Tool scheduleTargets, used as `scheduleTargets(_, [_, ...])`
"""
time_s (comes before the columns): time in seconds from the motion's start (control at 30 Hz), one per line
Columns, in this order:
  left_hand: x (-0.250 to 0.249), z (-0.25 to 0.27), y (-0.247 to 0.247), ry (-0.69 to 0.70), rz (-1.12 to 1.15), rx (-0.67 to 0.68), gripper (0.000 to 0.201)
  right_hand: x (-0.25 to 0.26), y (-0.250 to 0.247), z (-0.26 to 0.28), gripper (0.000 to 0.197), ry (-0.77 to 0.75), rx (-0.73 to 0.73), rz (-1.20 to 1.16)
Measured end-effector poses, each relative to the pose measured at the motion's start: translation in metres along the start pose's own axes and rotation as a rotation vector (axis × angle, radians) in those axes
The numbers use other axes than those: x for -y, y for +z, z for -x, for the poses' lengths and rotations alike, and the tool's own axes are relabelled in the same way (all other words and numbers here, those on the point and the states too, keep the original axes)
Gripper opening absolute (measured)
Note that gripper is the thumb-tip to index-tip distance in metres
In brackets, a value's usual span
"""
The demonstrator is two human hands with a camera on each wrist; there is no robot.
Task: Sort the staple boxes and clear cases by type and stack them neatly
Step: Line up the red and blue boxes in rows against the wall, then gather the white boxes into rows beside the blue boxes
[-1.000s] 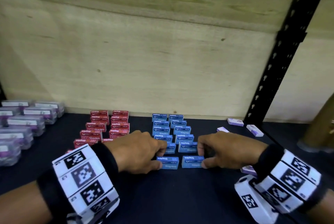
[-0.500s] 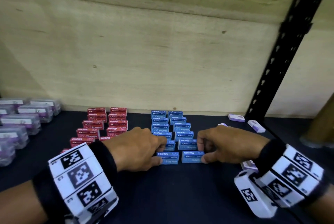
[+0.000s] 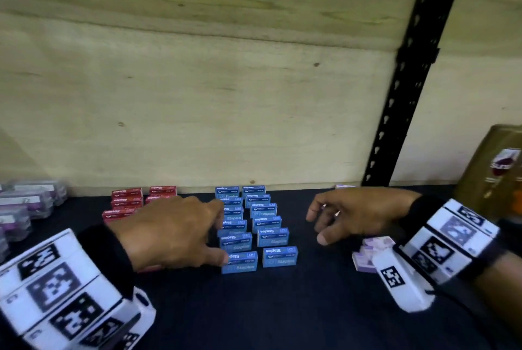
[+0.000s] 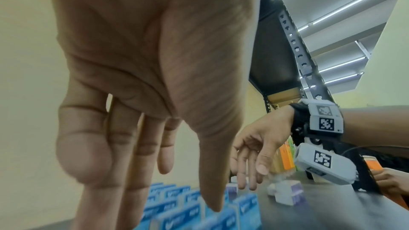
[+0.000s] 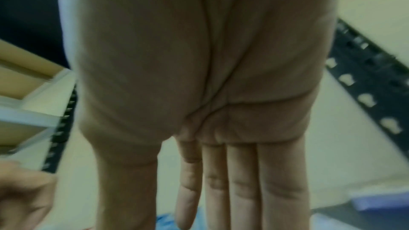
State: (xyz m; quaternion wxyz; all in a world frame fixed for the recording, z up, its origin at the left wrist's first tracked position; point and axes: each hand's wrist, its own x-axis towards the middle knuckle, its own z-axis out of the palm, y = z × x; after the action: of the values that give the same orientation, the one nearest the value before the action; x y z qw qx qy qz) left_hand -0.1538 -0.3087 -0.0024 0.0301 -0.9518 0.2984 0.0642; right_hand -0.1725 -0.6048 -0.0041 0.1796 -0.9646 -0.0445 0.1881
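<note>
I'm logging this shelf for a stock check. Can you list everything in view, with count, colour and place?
blue staple boxes: about twelve, blue, two rows at centre.
red staple boxes: at least five visible, red, left of the blue rows, partly hidden.
clear cases: several, clear with purple and white labels, far left.
purple-white boxes: a few, purple and white, right, partly hidden.
shelf surface: one, dark.
shelf upright: one, black, right.
tan container: one, far right.
left hand: open, thumb at nearest left blue box.
right hand: open, holding nothing.
</note>
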Motion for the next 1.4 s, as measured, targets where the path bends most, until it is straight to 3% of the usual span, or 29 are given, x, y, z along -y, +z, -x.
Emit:
scheduleTargets(0.23, [-0.026,-0.043,-0.038,0.042,-0.075,-0.057,0.041,-0.055,-0.055,-0.020,0.019,0.149,-0.218,0.055])
scheduleTargets(0.4, [-0.050,-0.096,-0.047,0.164,-0.117,-0.026,0.036,-0.086,-0.074,-0.045,0.014,0.267,-0.254,0.188])
scheduleTargets(0.6, [-0.082,-0.164,-0.051,0.306,-0.097,0.011,0.032,-0.107,-0.084,-0.078,0.035,0.332,-0.174,0.329])
scheduleTargets(0.83, [-0.110,-0.227,-0.046,0.431,-0.072,0.153,0.041,-0.126,-0.085,-0.105,0.028,0.332,-0.081,0.346])
scheduleTargets(1.0, [-0.120,-0.247,-0.032,0.492,-0.020,0.245,0.051,-0.126,-0.088,-0.106,0.028,0.331,-0.016,0.367])
scheduleTargets(1.17, [-0.121,-0.255,-0.025,0.525,-0.015,0.219,0.041,-0.127,-0.087,-0.106,0.025,0.331,0.013,0.318])
scheduleTargets(1.4, [-0.114,-0.249,-0.026,0.466,0.008,0.275,0.035,-0.129,-0.083,-0.103,0.029,0.291,-0.027,0.293])
